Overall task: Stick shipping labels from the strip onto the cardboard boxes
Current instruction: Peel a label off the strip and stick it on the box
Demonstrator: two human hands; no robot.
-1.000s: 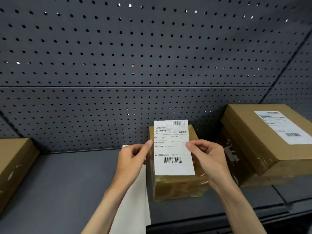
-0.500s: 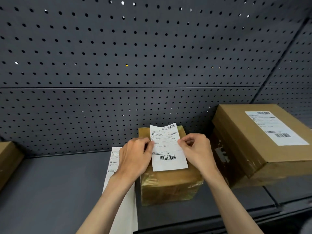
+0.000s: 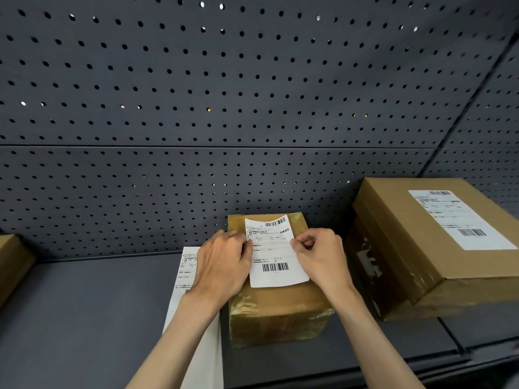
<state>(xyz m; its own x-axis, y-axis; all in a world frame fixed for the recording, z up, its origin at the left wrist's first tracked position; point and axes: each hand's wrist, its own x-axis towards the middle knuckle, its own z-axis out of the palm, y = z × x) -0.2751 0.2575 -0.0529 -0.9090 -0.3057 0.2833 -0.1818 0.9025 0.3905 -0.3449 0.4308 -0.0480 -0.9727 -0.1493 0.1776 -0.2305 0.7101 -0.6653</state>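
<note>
White shipping label lies on the taped cardboard box, pinched by left hand and right hand. Smooth outward from the centre to avoid creases.

Small box, frame centre: brown cardboard wrapped in clear glossy tape, wrinkled, glare on the front face. Label on it: white matt paper, black print, top edge curling. Label strip left of it: same white paper, smooth. Big box at right: matt kraft cardboard, torn scuffed patches on its left side. Shelf and perforated back panel: dark grey matt painted metal.
</note>
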